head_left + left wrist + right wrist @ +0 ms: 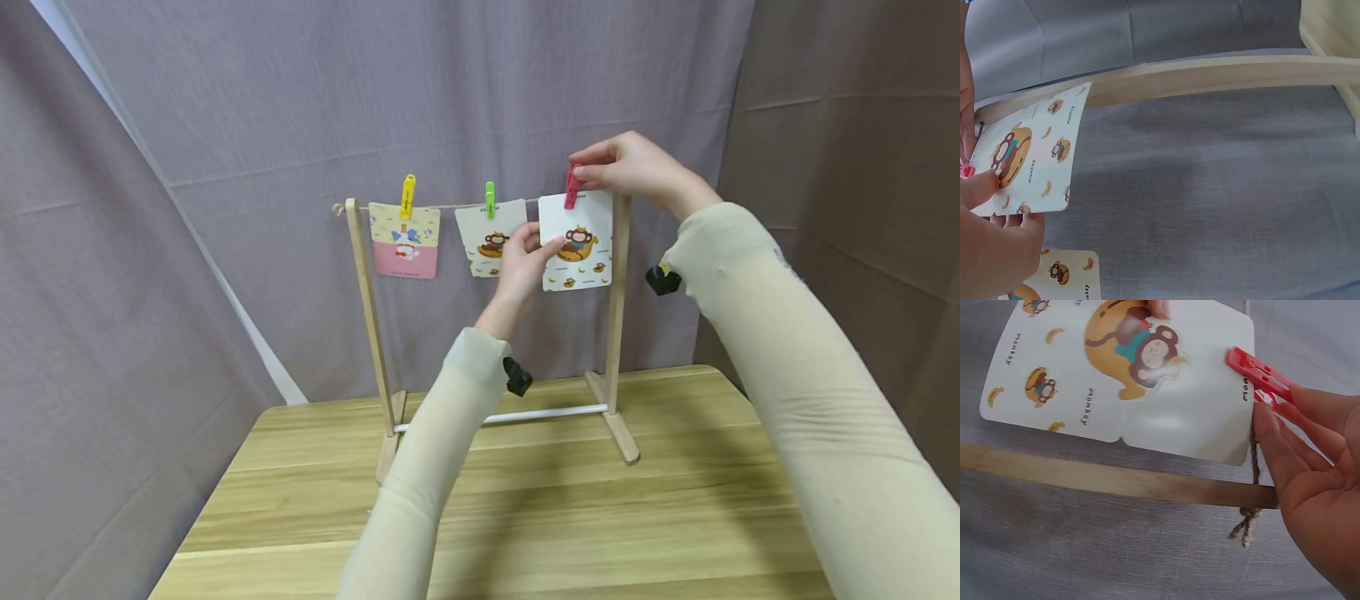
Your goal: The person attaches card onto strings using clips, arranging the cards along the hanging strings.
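Observation:
A white card with a monkey on a banana [576, 265] is at the right end of a string tied between two wooden posts. My left hand [522, 265] pinches its left edge, thumb in front and fingers behind. The red clothespin [572, 187] sits over the card's top edge at the string. My right hand [633, 171] grips that clothespin's upper end between thumb and fingers. In the right wrist view the red clothespin [1260, 374] overlaps the card's edge beside the string [1255, 456]. Behind my left hand hangs another monkey card [480, 223], partly hidden.
A green clothespin [490, 200] holds the middle card. At the left, a yellow clothespin [408, 197] holds a yellow and pink card [405, 258]. The frame's wooden posts [367, 308] and white crossbar [547, 413] stand on a wooden table [600, 517], before a grey curtain [315, 100].

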The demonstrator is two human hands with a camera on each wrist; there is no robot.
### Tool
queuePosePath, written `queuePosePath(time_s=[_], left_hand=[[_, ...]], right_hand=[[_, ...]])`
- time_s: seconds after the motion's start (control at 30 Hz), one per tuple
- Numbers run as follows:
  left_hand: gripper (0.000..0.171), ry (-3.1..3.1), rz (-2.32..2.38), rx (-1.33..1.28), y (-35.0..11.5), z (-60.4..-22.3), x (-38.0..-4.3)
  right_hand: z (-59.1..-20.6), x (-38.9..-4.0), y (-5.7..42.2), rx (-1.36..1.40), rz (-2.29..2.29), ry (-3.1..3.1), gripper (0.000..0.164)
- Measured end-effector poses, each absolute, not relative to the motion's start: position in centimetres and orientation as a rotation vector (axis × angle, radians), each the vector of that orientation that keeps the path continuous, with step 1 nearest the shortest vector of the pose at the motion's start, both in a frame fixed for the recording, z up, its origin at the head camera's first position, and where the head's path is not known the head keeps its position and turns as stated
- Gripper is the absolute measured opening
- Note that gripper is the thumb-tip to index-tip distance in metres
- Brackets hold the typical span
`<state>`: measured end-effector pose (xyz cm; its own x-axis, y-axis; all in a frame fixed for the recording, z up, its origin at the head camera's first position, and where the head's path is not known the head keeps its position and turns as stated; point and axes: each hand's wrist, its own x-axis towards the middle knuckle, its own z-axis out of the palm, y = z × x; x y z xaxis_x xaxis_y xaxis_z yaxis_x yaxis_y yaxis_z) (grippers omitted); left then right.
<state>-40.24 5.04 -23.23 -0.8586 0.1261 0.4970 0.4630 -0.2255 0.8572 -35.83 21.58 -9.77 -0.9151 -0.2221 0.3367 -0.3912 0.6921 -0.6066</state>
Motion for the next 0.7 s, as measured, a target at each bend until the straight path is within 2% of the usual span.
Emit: queuePosePath(time_s=[0.23,0.47,0.7], left_hand=[[0.016,-1.828,-2.201,-0.744,4.7,-24.5,-40.4],[0.021,-1.908,-2.184,-0.754,4.2,-26.1,-40.5],[0.015,-1.99,-2.153,-0.774,3.7,-27.5,-40.6]], right_hand=[[-10.6,-35.9,22.0,0.463,0.982,-2.588,0.053],[-11.9,-36.0,22.3,0.458,1.044,-2.47,0.049],[-13.0,-35.7,23.0,0.435,1.104,-2.322,0.046]])
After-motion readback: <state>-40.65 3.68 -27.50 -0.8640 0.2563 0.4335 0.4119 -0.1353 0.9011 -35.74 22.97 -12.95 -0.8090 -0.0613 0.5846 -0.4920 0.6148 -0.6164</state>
